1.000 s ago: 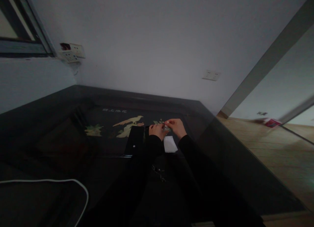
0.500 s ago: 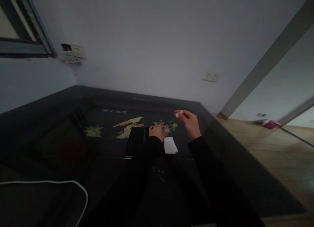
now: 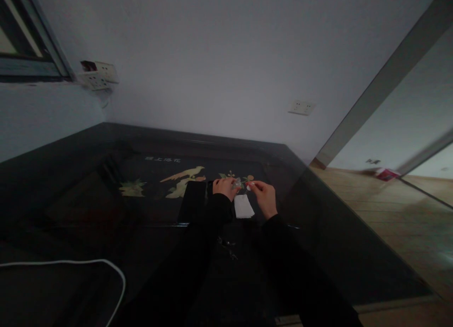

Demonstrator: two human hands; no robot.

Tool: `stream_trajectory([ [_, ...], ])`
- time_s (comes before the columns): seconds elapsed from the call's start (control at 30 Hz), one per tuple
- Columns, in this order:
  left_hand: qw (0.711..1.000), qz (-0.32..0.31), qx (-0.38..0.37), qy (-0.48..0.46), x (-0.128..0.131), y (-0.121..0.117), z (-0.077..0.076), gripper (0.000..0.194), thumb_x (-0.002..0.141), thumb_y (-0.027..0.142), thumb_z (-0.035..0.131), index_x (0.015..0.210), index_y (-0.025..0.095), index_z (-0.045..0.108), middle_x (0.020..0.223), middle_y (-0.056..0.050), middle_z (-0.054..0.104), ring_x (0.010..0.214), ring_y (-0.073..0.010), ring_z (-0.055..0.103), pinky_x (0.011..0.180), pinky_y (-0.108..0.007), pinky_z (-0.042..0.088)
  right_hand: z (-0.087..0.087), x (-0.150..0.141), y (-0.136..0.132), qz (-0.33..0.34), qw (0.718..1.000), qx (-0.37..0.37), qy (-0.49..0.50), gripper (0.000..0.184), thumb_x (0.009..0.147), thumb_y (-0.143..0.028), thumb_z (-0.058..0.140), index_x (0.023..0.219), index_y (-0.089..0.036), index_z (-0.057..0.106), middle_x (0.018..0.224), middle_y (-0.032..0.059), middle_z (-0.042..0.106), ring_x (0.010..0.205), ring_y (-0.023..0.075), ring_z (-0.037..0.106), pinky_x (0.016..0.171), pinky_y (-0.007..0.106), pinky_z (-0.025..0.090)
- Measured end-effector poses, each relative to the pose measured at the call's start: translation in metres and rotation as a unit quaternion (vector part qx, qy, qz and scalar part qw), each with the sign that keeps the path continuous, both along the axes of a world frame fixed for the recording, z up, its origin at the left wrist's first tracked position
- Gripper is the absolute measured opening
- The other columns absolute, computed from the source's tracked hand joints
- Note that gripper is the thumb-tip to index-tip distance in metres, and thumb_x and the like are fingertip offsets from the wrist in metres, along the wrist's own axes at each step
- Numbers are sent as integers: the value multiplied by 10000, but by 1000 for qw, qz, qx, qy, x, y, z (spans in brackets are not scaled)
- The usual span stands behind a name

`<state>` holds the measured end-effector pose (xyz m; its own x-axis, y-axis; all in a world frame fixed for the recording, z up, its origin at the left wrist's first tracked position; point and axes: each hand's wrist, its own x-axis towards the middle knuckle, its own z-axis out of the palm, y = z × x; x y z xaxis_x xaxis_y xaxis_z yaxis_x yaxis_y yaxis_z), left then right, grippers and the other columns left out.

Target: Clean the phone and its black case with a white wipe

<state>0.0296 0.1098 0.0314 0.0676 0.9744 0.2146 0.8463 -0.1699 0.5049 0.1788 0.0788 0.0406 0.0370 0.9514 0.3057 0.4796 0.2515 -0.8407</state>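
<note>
My left hand [image 3: 225, 187] is closed around a small clear container [image 3: 237, 182], perhaps glass or plastic; its exact kind is too small to tell. Just right of it, my right hand [image 3: 266, 198] pinches a small white wad [image 3: 248, 187] between thumb and fingertips, close beside the clear container. Whether the wad touches the container I cannot tell. Below both hands lies a folded white tissue [image 3: 243, 207] on the dark table. A flat black case [image 3: 192, 202] sits left of my left hand, with another dark object partly hidden behind that hand.
The glossy black table [image 3: 304, 251] has a bird and flower picture [image 3: 184, 185] on its top. Small shiny metal pieces [image 3: 226, 244] lie nearer me. A white cable [image 3: 113, 265] curves at lower left. Wall sockets [image 3: 302, 107] are behind, and a pink box [image 3: 387, 174] is on the floor.
My right hand first drew up and right, away from the left hand with the white wad, then came back down beside the clear container. My left hand stayed in place.
</note>
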Motion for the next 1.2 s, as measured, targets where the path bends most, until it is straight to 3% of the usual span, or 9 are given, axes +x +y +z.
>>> stream_trajectory([
  [0.1, 1000, 2, -2, -1, 0, 0, 1, 296, 718, 424, 599, 977, 282, 623, 980, 10, 682, 1016, -193, 558, 905, -370, 287, 9, 0, -1, 0, 1000, 17, 4, 256, 876, -317, 527, 1059, -141, 552, 1046, 55, 582, 878, 171, 591, 753, 362, 502],
  [0.23, 1000, -2, -2, -4, 0, -1, 1, 286, 724, 423, 591, 967, 274, 619, 996, 15, 677, 1015, -191, 554, 905, -373, 285, 38, -3, 4, -6, 997, 68, 19, 223, 842, -323, 550, 929, -134, 630, 898, 54, 664, 831, 178, 622, 767, 323, 487],
  [0.33, 1000, -6, 4, -5, -1, -2, 1, 286, 736, 423, 578, 973, 266, 609, 989, 19, 674, 1019, -192, 548, 910, -377, 279, 60, -12, 15, -11, 994, 106, 23, 260, 834, -339, 528, 973, -146, 634, 947, 61, 677, 871, 183, 624, 794, 298, 472],
  [0.43, 1000, -8, 5, -4, -2, -3, 0, 284, 740, 420, 574, 976, 264, 603, 972, 16, 674, 1011, -189, 550, 912, -381, 275, 69, -22, 27, -2, 994, 107, 5, 239, 831, -336, 543, 925, -140, 644, 904, 54, 678, 849, 178, 627, 792, 304, 474],
  [0.67, 1000, -8, 3, 1, -3, -3, 2, 268, 738, 418, 575, 957, 266, 603, 959, 9, 676, 1006, -189, 549, 909, -369, 279, 50, -25, 41, 23, 997, 40, -62, 273, 883, -316, 514, 1101, -153, 531, 1092, 67, 562, 911, 177, 580, 773, 374, 497],
  [0.93, 1000, -14, -5, 4, -2, -3, 3, 284, 748, 409, 556, 979, 251, 602, 1005, -17, 667, 1027, -198, 541, 915, -374, 292, 22, -30, 46, 54, 986, -21, -155, 286, 883, -313, 515, 1124, -160, 519, 1122, 73, 548, 936, 185, 573, 787, 385, 493],
  [1.2, 1000, -7, -8, 2, -1, -2, 4, 323, 751, 432, 549, 1019, 258, 602, 1020, -5, 670, 1029, -195, 545, 923, -372, 293, 26, -31, 39, 17, 959, -46, -279, 282, 884, -314, 512, 1122, -164, 521, 1127, 73, 547, 944, 186, 570, 796, 388, 489],
])
